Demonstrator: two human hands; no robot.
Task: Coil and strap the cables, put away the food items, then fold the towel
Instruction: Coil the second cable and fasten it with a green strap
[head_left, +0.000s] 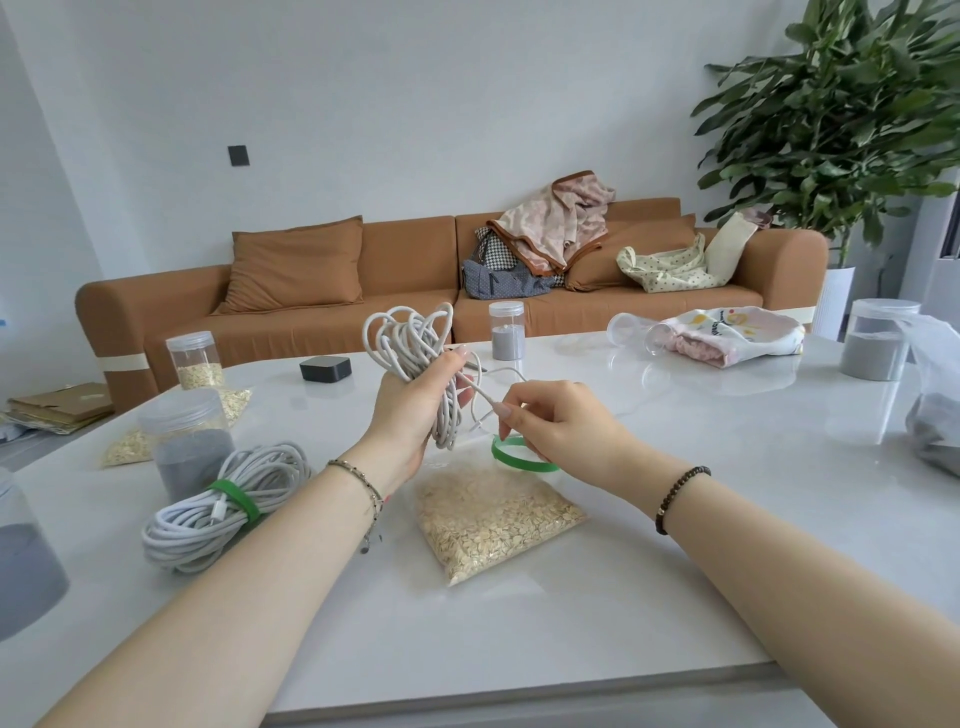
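Observation:
My left hand grips a coil of white cable held upright above the white table. My right hand pinches the loose end of that cable near its plug. A green strap lies on the table just below my right hand. A second white cable coil, bound with a green strap, lies at the left. A clear bag of oats lies under my hands. A patterned towel lies crumpled at the far right of the table.
Clear jars of grey powder and of oats stand around the table. Loose oat bags lie at the left, and a black box sits farther back. A brown sofa and a plant stand behind.

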